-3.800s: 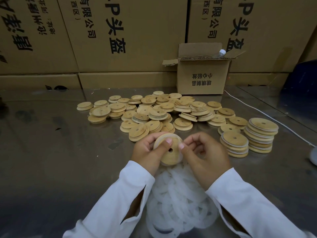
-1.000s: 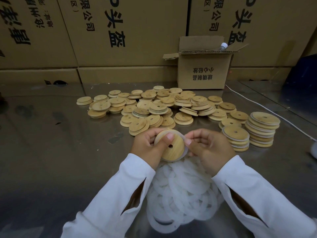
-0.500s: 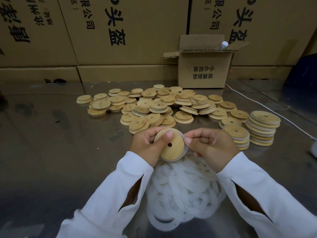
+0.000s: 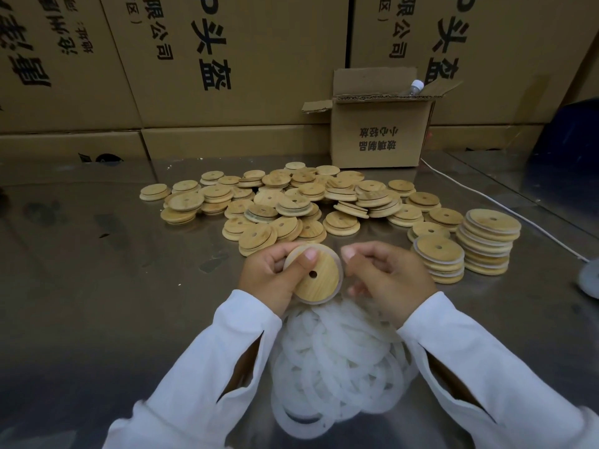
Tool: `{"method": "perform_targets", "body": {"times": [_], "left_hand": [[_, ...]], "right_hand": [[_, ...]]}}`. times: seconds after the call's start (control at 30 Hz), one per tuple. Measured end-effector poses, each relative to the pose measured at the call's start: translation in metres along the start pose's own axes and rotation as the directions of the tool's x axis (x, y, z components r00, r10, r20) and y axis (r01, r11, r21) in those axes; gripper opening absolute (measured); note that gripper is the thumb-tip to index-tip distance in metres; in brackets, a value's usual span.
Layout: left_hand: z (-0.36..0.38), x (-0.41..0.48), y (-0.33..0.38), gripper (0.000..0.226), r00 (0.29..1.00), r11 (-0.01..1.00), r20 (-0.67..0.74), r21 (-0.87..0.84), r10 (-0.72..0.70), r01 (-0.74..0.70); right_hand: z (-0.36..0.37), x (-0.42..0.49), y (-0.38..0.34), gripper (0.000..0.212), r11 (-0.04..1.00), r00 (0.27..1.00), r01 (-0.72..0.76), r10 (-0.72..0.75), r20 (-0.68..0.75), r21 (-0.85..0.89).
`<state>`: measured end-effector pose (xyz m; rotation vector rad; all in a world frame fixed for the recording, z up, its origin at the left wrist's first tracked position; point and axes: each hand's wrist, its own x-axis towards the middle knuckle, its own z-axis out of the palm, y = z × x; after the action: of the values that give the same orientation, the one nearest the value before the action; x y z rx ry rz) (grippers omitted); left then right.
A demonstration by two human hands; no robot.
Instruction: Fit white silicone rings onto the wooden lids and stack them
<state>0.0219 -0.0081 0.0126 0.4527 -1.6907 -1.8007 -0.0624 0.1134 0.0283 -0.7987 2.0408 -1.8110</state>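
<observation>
head cam | worn on the person's head, wide-angle | faces forward and down across the table (image 4: 97, 286) toward the cartons (image 4: 275, 43) | close over left hand (image 4: 269, 277) and right hand (image 4: 392, 280) | sole view

2 hands (image 4: 269, 277) (image 4: 390, 277), 1 held lid (image 4: 319, 280), 2 ringed stacks (image 4: 438, 262) (image 4: 490, 246), 1 box (image 4: 379, 131).

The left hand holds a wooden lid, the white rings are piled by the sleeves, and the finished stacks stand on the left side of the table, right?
Not quite. The head view shows the finished stacks on the right side of the table, not the left. The left hand does hold the wooden lid, and the white rings are piled by the sleeves.
</observation>
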Motion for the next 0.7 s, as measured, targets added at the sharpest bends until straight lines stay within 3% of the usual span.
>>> {"method": "perform_targets", "body": {"times": [0.3, 0.4, 0.47, 0.7], "left_hand": [[0.004, -0.004, 0.001, 0.012, 0.997, 0.999, 0.069, -0.007, -0.039, 0.04], [0.005, -0.003, 0.002, 0.015, 0.995, 0.994, 0.034, -0.044, -0.096, 0.098], [0.005, -0.003, 0.002, 0.01, 0.997, 0.999, -0.054, -0.01, -0.052, 0.051], [-0.001, 0.001, 0.002, 0.009, 0.983, 0.999, -0.186, -0.041, 0.012, -0.02]], "right_hand": [[-0.004, 0.002, 0.002, 0.005, 0.997, 0.992, -0.012, 0.02, 0.121, -0.072], [-0.012, 0.009, 0.001, 0.006, 0.997, 0.997, -0.001, -0.004, -0.078, -0.075], [-0.02, 0.014, -0.001, 0.009, 0.999, 0.962, -0.008, -0.003, -0.272, -0.041], [-0.055, 0.026, -0.003, 0.024, 0.962, 0.718, -0.068, 0.23, -0.657, 0.263]]}}
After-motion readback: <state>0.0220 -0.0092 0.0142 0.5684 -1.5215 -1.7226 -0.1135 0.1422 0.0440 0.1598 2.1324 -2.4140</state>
